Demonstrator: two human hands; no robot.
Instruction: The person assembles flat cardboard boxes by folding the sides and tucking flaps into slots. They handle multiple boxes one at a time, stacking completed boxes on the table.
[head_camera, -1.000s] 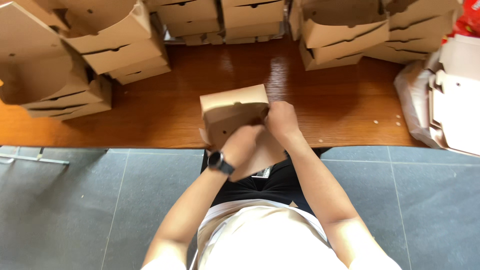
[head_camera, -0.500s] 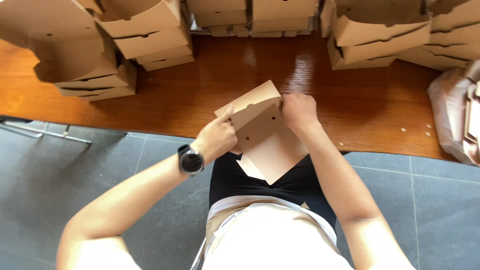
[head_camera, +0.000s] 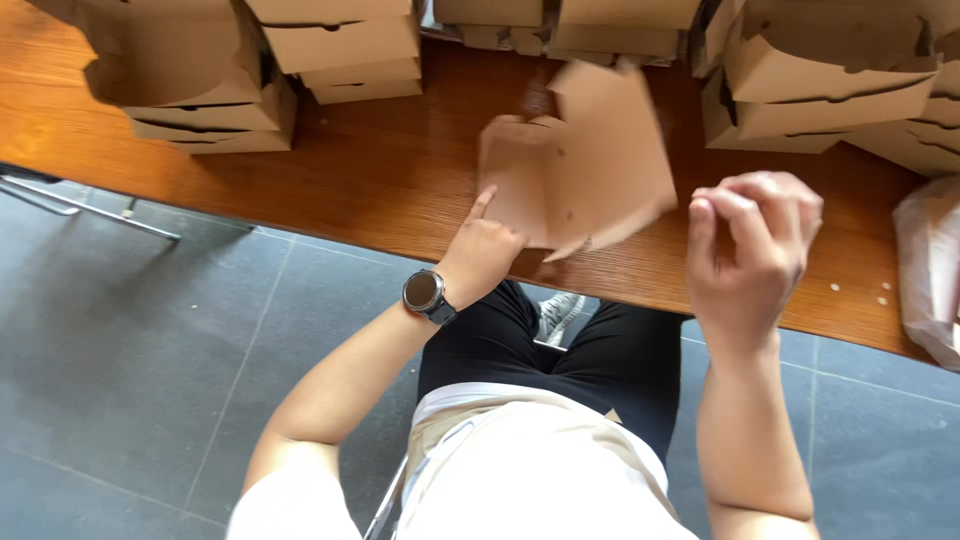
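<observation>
Centrally, a half-folded brown box (head_camera: 580, 165) lies on the wooden table (head_camera: 330, 180), blurred, its inside apparently empty. At its seven o'clock the left hand (head_camera: 482, 252) grips its edge, forefinger stretched out, likely steadying it. At three o'clock the right hand (head_camera: 750, 245) hangs free, loosely curled, holding nothing. Stacks of folded boxes (head_camera: 225, 75) line twelve o'clock.

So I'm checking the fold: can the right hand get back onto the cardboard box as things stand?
Probably yes: the right hand hangs just beside the cardboard box, with only bare table between them.
</observation>
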